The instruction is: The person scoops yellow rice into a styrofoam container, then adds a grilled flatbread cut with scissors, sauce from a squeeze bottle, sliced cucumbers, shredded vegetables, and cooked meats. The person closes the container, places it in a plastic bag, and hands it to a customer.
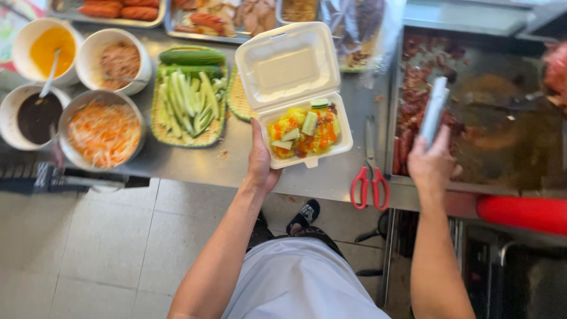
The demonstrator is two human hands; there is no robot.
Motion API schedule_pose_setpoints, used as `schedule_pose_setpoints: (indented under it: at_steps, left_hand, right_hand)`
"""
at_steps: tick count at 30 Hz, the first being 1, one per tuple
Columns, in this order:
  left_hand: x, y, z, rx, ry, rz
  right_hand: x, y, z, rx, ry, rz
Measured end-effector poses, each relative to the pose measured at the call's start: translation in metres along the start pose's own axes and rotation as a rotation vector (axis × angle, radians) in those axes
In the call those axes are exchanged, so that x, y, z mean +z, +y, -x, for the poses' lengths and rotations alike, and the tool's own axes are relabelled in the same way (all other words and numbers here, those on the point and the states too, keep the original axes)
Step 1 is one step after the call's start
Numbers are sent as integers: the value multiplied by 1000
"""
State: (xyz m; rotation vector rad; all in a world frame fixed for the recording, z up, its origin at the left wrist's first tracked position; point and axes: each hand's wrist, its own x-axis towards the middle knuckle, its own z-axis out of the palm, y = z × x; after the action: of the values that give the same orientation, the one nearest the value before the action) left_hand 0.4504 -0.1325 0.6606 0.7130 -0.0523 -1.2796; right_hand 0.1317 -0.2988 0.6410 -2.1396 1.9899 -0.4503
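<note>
My left hand point(261, 160) grips the left edge of an open white foam box point(292, 65) held above the steel counter. Its lower half holds yellow rice with cucumber slices and orange bits point(304, 131). My right hand point(430, 163) is shut on a pair of metal tongs point(434, 111), raised over the dark griddle point(508, 136), where reddish pieces of meat point(413, 88) lie along the left side.
Red-handled scissors point(370, 177) lie on the counter point(195, 159) between box and griddle. To the left stand a basket of cut cucumber point(188, 103), a bowl of shredded carrot salad point(103, 133), bowls of sauces point(36, 117), and trays of sausages point(118, 9) at the back.
</note>
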Motion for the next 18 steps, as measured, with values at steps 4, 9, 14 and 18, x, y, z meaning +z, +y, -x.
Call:
schedule_pose_setpoints:
  at_steps: [4,9,14,18]
  left_hand:
    - [-15,41,38,100,33,70]
    - [-61,114,98,262,102,101]
    - [-133,193,170,507,228,59]
    - [-198,254,228,569,356,97]
  right_hand:
    - [-2,-4,12,160,-258,-1083]
    - [2,-104,56,14,-461,-1099]
    - [1,-273,118,-351,-502,-608]
    - [3,-406,173,-730,-547,-322]
